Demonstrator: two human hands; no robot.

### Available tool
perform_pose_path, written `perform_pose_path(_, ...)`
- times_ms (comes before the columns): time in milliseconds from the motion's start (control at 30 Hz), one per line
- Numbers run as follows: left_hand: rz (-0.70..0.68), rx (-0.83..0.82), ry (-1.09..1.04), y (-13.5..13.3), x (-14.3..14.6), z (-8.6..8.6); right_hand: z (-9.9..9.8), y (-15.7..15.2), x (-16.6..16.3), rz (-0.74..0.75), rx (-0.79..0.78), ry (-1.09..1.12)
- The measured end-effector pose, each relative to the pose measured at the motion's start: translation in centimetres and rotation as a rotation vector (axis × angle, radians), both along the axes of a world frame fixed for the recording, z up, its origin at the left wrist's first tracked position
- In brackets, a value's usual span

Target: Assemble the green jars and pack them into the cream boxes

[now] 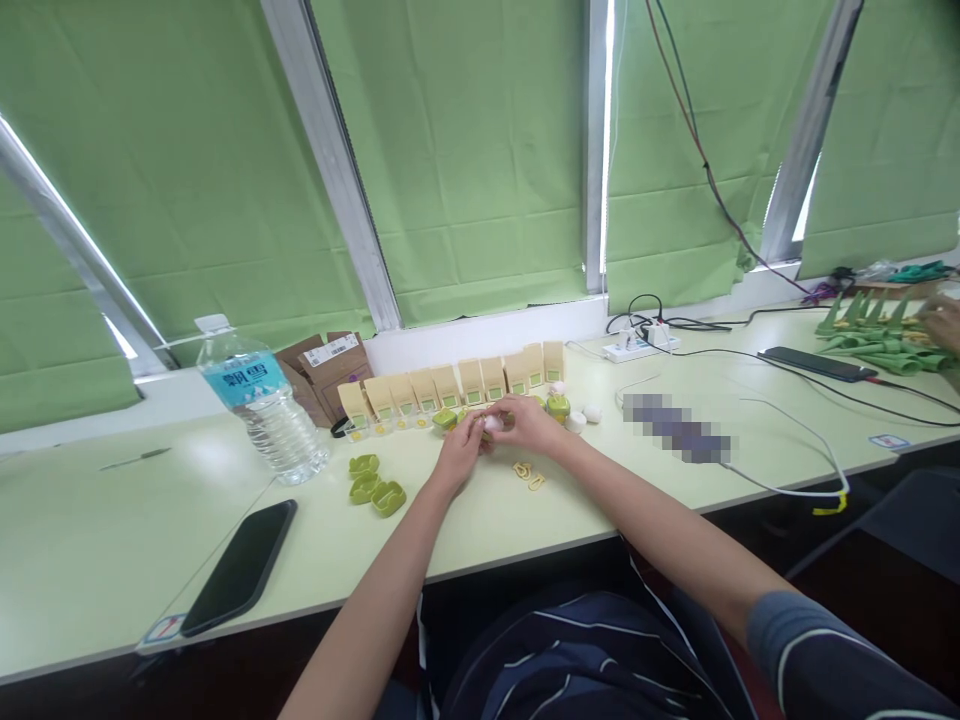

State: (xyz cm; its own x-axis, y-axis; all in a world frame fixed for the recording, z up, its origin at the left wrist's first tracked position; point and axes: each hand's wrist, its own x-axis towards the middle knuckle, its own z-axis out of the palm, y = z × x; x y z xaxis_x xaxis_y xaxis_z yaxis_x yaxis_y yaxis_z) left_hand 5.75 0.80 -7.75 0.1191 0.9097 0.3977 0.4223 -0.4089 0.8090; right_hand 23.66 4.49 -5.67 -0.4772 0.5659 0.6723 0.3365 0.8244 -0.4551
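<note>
Close together over the middle of the table, my left hand [459,450] and my right hand [527,424] are both closed on a small pale pink rounded piece [493,424]. Fingers cover much of it, so its kind is unclear. Just in front of my right hand lie several flat yellow shapes [523,470]. To the left of my left hand are three green hollow shells [388,498]. Behind my hands sit small green pieces [444,419] and another green piece [559,407]. Small white rounded pieces [576,422] lie to the right.
Small tan cards or boxes [470,378] stand in a row behind. At left are a large water bottle [262,410], a cardboard box [330,375] and a black phone [241,568]. Cables and a power strip [641,345] lie right. Another person's hand [941,322] is far right.
</note>
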Motion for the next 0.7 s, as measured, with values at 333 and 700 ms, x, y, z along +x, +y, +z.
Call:
perform_pose_path(333, 0.133, 0.1, 0.228, -0.6, 0.81, 0.49, -0.01, -0.01, -0.25, -0.002, 0.038, 0.009)
perform_pose_path(700, 0.107, 0.084, 0.153, -0.14, 0.42, -0.05, 0.2, -0.18, -0.54, -0.078, 0.016, -0.056)
